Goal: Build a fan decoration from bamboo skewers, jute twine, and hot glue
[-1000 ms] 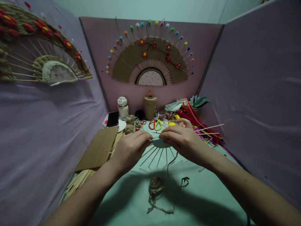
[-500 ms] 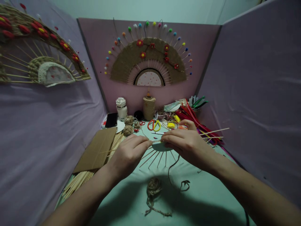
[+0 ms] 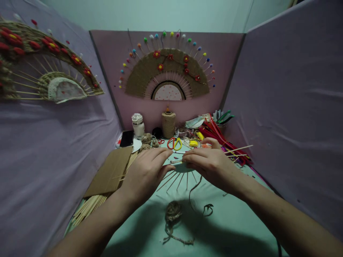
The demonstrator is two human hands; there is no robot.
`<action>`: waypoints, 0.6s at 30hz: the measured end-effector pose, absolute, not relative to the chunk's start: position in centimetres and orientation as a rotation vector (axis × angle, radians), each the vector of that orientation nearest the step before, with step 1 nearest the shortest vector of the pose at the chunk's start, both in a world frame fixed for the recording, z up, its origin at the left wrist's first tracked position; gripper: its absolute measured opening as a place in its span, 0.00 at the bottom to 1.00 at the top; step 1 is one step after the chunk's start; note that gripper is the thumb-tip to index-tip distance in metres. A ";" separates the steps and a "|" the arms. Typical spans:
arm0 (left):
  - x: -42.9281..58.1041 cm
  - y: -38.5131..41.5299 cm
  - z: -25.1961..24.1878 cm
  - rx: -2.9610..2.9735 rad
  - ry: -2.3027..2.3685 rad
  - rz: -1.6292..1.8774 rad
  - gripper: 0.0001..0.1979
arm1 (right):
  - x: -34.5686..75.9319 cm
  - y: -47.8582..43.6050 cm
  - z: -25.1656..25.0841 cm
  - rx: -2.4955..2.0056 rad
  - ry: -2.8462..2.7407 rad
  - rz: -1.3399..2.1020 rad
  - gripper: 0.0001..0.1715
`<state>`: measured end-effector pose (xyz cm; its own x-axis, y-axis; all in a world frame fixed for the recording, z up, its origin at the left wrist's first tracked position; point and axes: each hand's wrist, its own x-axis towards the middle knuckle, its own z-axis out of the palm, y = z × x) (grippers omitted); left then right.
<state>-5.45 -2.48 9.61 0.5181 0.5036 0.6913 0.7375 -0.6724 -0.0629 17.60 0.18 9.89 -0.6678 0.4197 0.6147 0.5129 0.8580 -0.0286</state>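
A small half-round card piece with thin wooden sticks fanning out from it (image 3: 179,175) lies on the green table (image 3: 230,228). My left hand (image 3: 146,172) rests on its left side, fingers stretched forward and slightly curled, fingertips at a stick along the piece's top edge. My right hand (image 3: 207,162) lies over its right side, fingers pressed together on the same stick. A length of jute twine (image 3: 193,187) runs from the piece toward me and ends near a loose twine bundle (image 3: 173,213).
A brown cardboard sheet (image 3: 110,171) and a pile of wooden sticks (image 3: 89,207) lie at left. At the back stand a twine spool (image 3: 168,124), a white jar (image 3: 138,125), scissors (image 3: 174,142) and red pipe cleaners (image 3: 222,137). Purple panels with finished fans (image 3: 167,69) enclose the table.
The camera tilted down slightly. My left hand's fingers have stretched forward from a pinch; my right hand has stayed on the stick.
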 end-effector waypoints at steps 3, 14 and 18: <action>-4.8 -2.4 9.2 -2.464 -1.057 -0.939 0.11 | 17.8 0.1 9.9 -0.676 -2.388 -0.194 0.08; -4.9 -2.2 8.8 -2.523 -0.911 -1.023 0.05 | 18.6 0.1 9.7 -0.649 -2.330 -0.194 0.06; -4.9 -2.2 8.9 -2.526 -0.852 -0.986 0.06 | 18.7 0.2 9.7 -0.645 -2.330 -0.190 0.06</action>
